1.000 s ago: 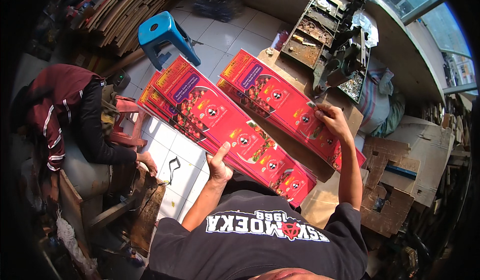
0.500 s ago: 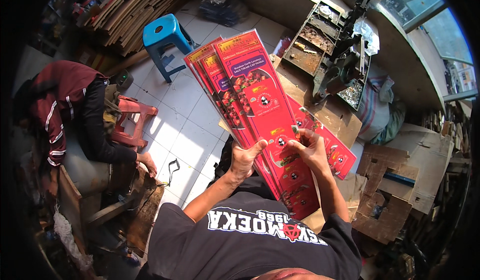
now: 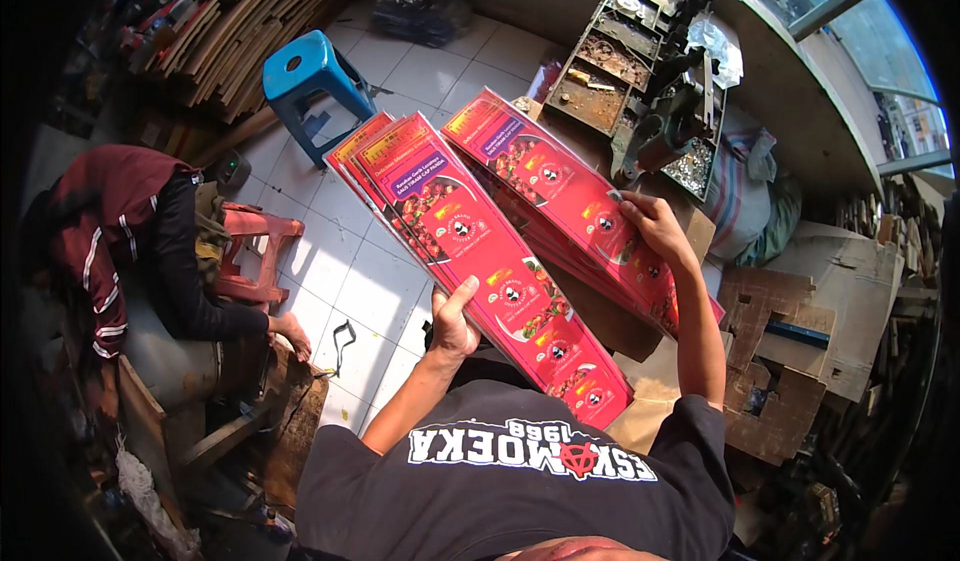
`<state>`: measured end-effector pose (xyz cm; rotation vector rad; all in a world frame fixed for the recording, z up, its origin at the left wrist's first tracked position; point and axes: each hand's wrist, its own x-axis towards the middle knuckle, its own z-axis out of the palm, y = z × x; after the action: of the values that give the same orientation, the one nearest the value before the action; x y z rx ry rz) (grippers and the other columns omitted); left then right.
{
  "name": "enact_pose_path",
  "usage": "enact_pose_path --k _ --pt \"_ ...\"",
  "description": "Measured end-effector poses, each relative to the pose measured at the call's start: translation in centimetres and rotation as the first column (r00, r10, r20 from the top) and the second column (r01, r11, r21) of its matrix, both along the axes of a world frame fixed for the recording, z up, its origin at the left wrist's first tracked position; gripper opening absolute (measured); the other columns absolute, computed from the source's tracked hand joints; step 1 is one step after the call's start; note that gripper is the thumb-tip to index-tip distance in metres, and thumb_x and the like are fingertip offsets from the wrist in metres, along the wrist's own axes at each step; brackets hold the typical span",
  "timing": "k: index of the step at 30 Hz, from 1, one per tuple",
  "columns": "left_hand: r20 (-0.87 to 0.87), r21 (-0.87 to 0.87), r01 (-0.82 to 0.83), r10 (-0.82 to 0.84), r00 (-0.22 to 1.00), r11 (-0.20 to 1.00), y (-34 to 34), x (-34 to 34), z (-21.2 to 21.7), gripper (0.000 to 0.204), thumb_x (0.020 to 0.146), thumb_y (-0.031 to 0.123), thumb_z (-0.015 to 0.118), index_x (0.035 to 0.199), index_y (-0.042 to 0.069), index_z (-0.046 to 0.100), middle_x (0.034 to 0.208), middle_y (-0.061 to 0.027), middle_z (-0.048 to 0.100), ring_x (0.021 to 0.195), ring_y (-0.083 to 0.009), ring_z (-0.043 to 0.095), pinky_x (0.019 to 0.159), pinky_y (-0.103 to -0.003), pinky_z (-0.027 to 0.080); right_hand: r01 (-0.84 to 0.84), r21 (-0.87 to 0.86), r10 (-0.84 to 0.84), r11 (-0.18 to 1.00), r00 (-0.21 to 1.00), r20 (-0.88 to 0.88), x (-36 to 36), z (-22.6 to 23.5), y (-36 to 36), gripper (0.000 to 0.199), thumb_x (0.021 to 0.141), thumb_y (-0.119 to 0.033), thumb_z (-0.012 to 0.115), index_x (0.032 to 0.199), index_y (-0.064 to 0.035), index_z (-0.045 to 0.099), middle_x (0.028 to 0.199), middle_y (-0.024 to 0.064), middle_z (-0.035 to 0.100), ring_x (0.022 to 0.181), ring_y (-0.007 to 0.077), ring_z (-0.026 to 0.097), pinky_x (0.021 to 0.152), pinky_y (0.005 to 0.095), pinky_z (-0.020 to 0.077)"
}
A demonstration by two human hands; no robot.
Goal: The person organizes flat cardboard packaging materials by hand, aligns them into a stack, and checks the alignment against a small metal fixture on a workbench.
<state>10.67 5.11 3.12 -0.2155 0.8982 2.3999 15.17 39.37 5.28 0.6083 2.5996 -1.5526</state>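
My left hand [image 3: 455, 326] is closed on the left edge of a stack of long, glossy red printed strips [image 3: 480, 251], thumb on top and fingers hidden beneath. The strips carry food pictures and a panda emblem, and their far ends fan out slightly. To the right, my right hand [image 3: 657, 229] grips the right edge of a single red strip [image 3: 560, 186] of the same kind. This strip lies over, or just above, other red strips [image 3: 590, 281] on a brown cardboard surface. Whether it touches them I cannot tell.
A blue plastic stool [image 3: 305, 76] stands on the white tiled floor [image 3: 340, 231]. At the left, another person in a maroon top [image 3: 125, 191] bends beside a red stool [image 3: 265, 251]. A dirty metal parts tray [image 3: 605, 71] and cut cardboard [image 3: 765, 351] are at the right.
My right hand has moved right and farther away, carrying one strip off the held stack toward the other strips. The stack in my left hand has shifted slightly left.
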Motion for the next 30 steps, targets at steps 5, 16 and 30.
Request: enact_pose_path --k 5,16,30 --pt "-0.032 -0.015 -0.029 0.029 0.999 0.999 -0.7 0.1 0.2 0.047 0.087 0.004 0.057 0.132 0.002 0.042 0.122 -0.0127 0.057 0.111 -0.0237 0.059 0.097 -0.04 0.05 0.044 0.678 0.006 0.734 0.997 -0.071 -0.4 1.6 -4.0 0.032 0.093 -0.022 0.062 0.122 -0.0063 0.065 0.103 0.0159 0.07 0.092 0.023 0.067 0.081 0.0336 0.0509" --pt "-0.127 0.03 0.173 -0.168 0.978 0.985 2.4 -0.7 1.8 0.033 0.093 0.01 0.059 0.124 0.0 0.052 0.116 -0.0101 0.062 0.107 -0.0184 0.061 0.093 -0.036 0.05 0.189 -0.456 -0.212 0.87 0.977 0.0 3.5 2.7 -13.0 0.028 0.085 -0.011 0.074 0.108 0.0012 0.064 0.087 0.0007 0.067 0.079 0.0066 0.062 0.071 0.0226 0.0512" --pt "-0.2 -0.04 0.147 -0.152 0.968 0.988 2.5 -0.9 0.7 0.034 0.09 0.004 0.064 0.122 0.0 0.054 0.113 -0.0093 0.065 0.101 -0.0166 0.062 0.093 -0.034 0.051 0.215 -0.604 -0.333 0.767 0.939 -0.089 4.7 2.0 -10.8 0.019 0.088 -0.008 0.07 0.104 0.001 0.066 0.089 0.0035 0.07 0.078 0.0082 0.065 0.072 0.0226 0.0515"
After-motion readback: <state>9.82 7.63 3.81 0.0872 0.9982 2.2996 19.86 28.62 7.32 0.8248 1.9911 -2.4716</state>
